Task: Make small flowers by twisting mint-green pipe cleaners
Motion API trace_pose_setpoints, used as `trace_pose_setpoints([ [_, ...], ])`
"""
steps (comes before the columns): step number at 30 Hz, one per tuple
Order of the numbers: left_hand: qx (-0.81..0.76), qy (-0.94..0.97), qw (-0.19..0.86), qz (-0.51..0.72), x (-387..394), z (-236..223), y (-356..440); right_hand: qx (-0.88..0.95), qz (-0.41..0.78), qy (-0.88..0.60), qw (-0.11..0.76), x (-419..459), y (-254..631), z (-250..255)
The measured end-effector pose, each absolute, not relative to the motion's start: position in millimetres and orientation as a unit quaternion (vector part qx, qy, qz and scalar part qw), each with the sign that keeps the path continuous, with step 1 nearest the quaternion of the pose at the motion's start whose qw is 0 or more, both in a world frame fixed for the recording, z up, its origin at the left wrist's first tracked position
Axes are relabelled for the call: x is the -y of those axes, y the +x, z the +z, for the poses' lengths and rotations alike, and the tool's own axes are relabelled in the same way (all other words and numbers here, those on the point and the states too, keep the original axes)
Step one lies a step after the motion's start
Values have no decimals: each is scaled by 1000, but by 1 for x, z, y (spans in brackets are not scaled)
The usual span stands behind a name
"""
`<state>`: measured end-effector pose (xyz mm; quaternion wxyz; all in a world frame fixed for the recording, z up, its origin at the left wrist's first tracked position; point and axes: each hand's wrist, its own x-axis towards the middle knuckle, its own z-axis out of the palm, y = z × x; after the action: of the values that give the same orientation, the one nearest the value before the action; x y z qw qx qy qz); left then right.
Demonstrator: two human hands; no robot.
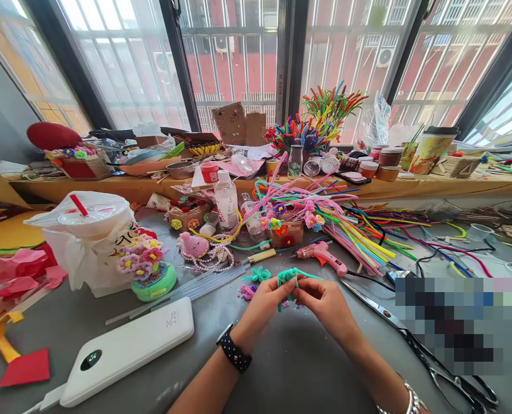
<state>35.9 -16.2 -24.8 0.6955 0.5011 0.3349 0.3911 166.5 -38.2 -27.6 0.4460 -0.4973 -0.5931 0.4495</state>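
Observation:
Between my two hands is a green pipe cleaner (287,277), bent into a row of close loops, with one loose end sticking out to the right. My left hand (275,294) pinches the looped part between thumb and fingers. On the other side, my right hand (320,296) is closed on the same piece near its right edge; its fingertips are partly hidden. Just left of the hands lies a green pipe-cleaner flower (258,274), with small purple pipe-cleaner pieces (248,292) below it. A pink glue gun (323,255) rests behind my right hand.
Large scissors (411,339) lie at right, beside a blurred-out patch. A white power bank (130,351) and a bagged cup (94,230) stand left. Glue sticks (187,290), a flower pot (155,280) and a heap of pipe cleaners (351,230) surround the work area.

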Motion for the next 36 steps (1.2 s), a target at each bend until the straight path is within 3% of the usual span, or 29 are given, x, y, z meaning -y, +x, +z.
trace_pose_setpoints([
  [9,-363,470,675,439,16,-22,33,624,421,-525,397,33,182,-22],
  [15,-327,490,736,334,15,-24,33,618,328,-549,457,29,195,-16],
  [21,-280,524,768,238,20,-22,33,638,403,-511,412,35,186,-10],
  [30,-307,518,770,213,16,-25,30,661,306,-542,418,36,188,-13],
  [36,-292,553,762,167,16,-22,27,738,283,-499,355,36,194,-7],
])
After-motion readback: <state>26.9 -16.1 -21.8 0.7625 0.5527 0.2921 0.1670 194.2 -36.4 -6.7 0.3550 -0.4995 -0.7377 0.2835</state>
